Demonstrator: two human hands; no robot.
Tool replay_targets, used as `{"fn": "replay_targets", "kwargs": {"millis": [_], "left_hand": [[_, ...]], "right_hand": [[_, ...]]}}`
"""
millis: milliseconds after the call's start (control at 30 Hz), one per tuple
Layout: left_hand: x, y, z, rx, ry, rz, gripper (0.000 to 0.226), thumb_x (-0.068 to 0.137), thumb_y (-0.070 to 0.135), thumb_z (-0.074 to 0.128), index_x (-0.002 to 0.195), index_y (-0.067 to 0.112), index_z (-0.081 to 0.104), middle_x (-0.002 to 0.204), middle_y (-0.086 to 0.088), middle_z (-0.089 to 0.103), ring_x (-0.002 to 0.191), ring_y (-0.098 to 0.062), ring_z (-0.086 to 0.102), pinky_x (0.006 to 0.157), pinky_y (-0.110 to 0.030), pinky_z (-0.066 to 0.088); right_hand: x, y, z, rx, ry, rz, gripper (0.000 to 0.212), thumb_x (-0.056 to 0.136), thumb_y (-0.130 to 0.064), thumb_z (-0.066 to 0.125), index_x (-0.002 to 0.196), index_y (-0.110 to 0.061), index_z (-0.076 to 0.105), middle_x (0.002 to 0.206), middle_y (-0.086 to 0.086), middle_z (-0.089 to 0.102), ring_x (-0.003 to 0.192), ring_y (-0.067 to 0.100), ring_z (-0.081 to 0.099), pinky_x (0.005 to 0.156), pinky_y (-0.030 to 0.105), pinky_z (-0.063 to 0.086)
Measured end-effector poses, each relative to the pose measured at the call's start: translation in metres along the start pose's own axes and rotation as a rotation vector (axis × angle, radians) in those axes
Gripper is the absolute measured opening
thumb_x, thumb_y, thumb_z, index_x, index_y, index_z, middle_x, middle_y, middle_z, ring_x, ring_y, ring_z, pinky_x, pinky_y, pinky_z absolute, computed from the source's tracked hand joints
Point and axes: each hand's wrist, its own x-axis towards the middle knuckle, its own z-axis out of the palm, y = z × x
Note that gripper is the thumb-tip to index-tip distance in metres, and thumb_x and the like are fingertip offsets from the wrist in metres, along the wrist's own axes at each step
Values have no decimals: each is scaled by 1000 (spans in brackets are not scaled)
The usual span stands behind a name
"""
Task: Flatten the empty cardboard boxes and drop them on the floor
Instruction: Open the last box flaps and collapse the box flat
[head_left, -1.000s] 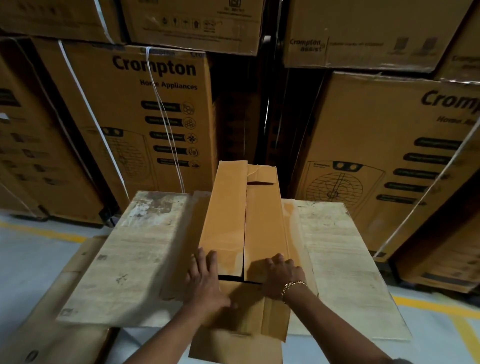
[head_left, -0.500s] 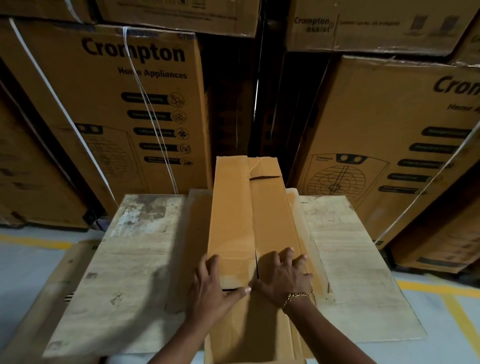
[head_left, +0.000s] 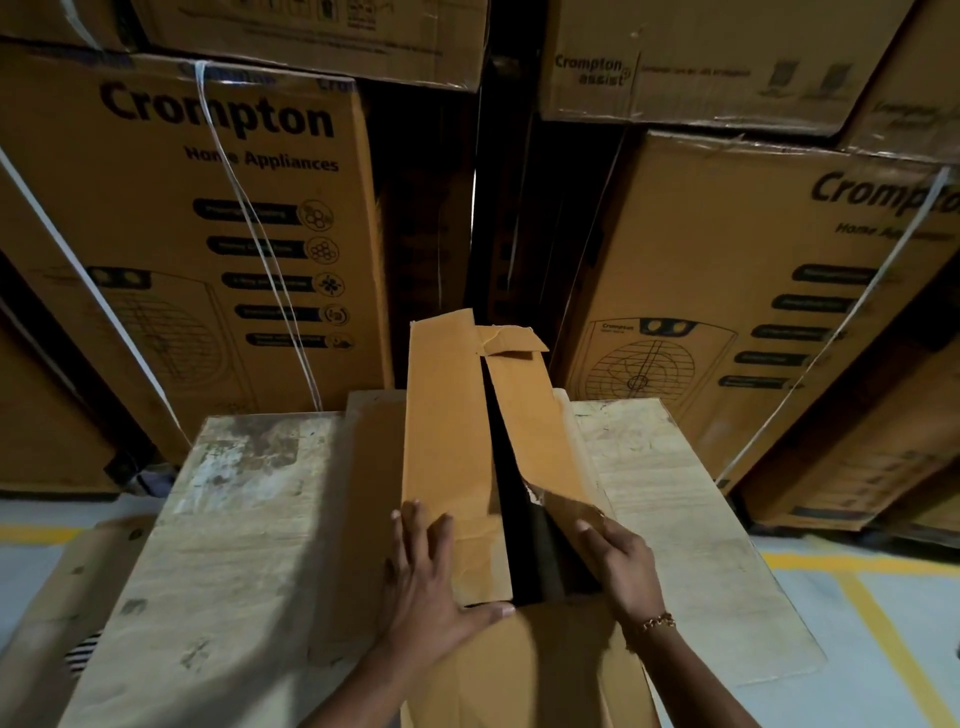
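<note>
A long, narrow brown cardboard box (head_left: 447, 431) lies lengthwise on a worn wooden table (head_left: 234, 525), its near end hanging over the front edge. Its two top flaps have parted, showing a dark gap along the middle. My left hand (head_left: 426, 587) lies flat on the left flap with fingers spread, thumb at the flap's near edge. My right hand (head_left: 621, 566) grips the right flap (head_left: 550, 441) at its near end and bends it outward and up. A gold bracelet circles that wrist.
Tall printed appliance cartons (head_left: 208, 249) bound with white straps stand stacked right behind the table, with more at the right (head_left: 753, 312). A flat piece of cardboard (head_left: 62, 597) lies on the floor at the left. Yellow lines (head_left: 872, 613) mark the grey floor.
The right flap has been pulled away from the left one, opening a dark gap. My right hand moved from pressing on top to gripping the flap's edge. The view moved closer.
</note>
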Motion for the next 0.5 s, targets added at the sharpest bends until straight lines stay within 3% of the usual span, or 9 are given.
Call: {"fn": "replay_targets", "kwargs": {"millis": [67, 133, 200, 233, 333, 400, 500], "left_hand": [[-2, -2, 0, -11, 11, 27, 126, 60, 100, 39, 157, 31, -3, 158, -1, -35, 147, -33, -28, 117, -50, 23], [-3, -7, 3, -64, 66, 47, 109, 75, 67, 63, 157, 30, 2, 158, 7, -34, 151, -29, -14, 116, -46, 33], [-4, -17, 7, -203, 163, 48, 96, 76, 27, 71, 156, 28, 19, 161, 17, -14, 152, -21, 6, 113, -41, 38], [-6, -20, 7, -286, 227, 24, 89, 78, 17, 70, 155, 27, 26, 161, 16, 3, 150, -21, 20, 111, -37, 38], [-13, -21, -3, -606, 386, -176, 57, 92, 29, 65, 146, 23, 48, 146, -4, 52, 126, -31, 54, 100, -38, 45], [-16, -22, -11, -765, 399, -356, 48, 94, 35, 65, 135, 13, 58, 129, -15, 64, 119, -36, 60, 91, -35, 46], [-21, -36, -14, -790, 321, -396, 52, 87, 47, 67, 131, 18, 63, 110, -14, 72, 98, -31, 67, 77, -30, 46]], "right_hand": [[-2, -1, -2, 116, -7, 42, 23, 92, -33, 66, 70, -33, 73, 71, -8, 71, 82, 23, 64, 77, 42, 50], [-3, -2, -2, 188, -21, 64, 18, 93, -33, 64, 80, -33, 77, 82, -5, 75, 90, 24, 66, 81, 43, 52], [-4, -2, -3, 194, -15, 48, 21, 94, -32, 63, 77, -32, 76, 80, -5, 74, 90, 26, 65, 76, 40, 50], [-4, -3, -2, 190, -4, 39, 24, 94, -32, 63, 73, -33, 75, 77, -6, 72, 88, 26, 64, 73, 37, 48], [-10, -8, -1, 245, 9, 40, 26, 84, -53, 67, 74, -30, 75, 77, -3, 73, 89, 30, 65, 76, 43, 49], [-8, -6, -5, 361, 54, 82, 52, 69, -72, 68, 84, -23, 73, 86, 10, 72, 86, 34, 65, 77, 49, 49], [-9, -6, -11, 637, 114, 230, 37, 93, -46, 59, 110, -13, 63, 102, 17, 68, 90, 32, 65, 74, 42, 52]]}}
